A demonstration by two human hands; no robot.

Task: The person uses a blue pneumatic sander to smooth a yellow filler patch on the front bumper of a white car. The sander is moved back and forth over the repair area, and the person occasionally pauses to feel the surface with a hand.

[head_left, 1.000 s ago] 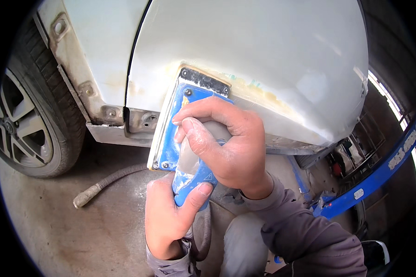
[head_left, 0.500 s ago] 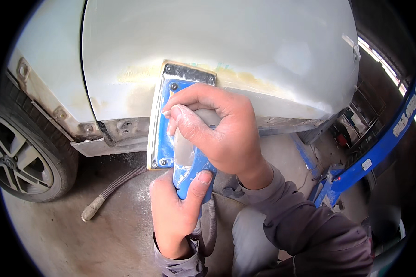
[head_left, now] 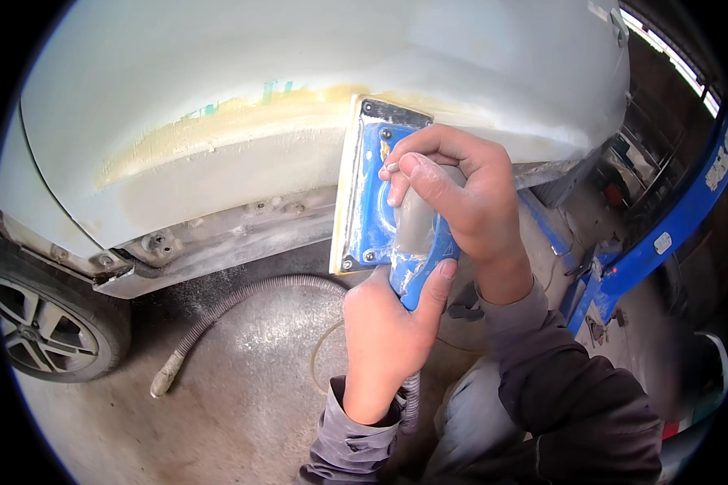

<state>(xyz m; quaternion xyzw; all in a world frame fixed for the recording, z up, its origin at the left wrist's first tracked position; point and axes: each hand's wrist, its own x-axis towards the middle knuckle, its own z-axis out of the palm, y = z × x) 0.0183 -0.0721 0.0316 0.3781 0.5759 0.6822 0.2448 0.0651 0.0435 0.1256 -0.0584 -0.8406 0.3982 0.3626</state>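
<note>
A blue and grey power sander with a rectangular pad rests against the lower part of a white car panel, over a pale yellowish patch with small green marks. My right hand curls over the sander's grey upper grip, fingertips bent beside the pad. Below it, my left hand is wrapped round the blue rear of the handle, thumb on its right side. Both hands are dusted with white powder. A ribbed hose runs down from the sander's back, partly hidden behind my left hand and wrist.
A car wheel is at lower left, below bare metal sill parts. A long grey hose curves across the dusty concrete floor. A blue steel arm of equipment angles up on the right, near dark clutter.
The sander, held by both hands, has moved right along the panel, away from the seam. The view has shifted too, showing more of the yellowish patch left of the pad.
</note>
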